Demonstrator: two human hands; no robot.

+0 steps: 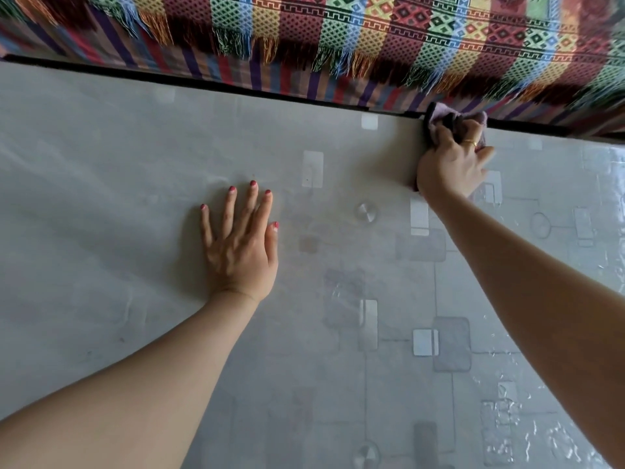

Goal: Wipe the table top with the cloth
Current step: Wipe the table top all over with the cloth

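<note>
The table top is pale grey with a faint pattern of squares and circles under a glossy cover. My right hand reaches to the far right edge of the table and is closed on a bunched pink and dark cloth, pressed against the table's far rim. A gold ring shows on one finger. My left hand lies flat on the table near the middle, palm down, fingers spread, holding nothing.
Beyond the far edge hangs a multicoloured woven fabric with fringes, over a striped cloth. A dark strip runs along the table's far edge. Wet streaks glint on the right part of the table.
</note>
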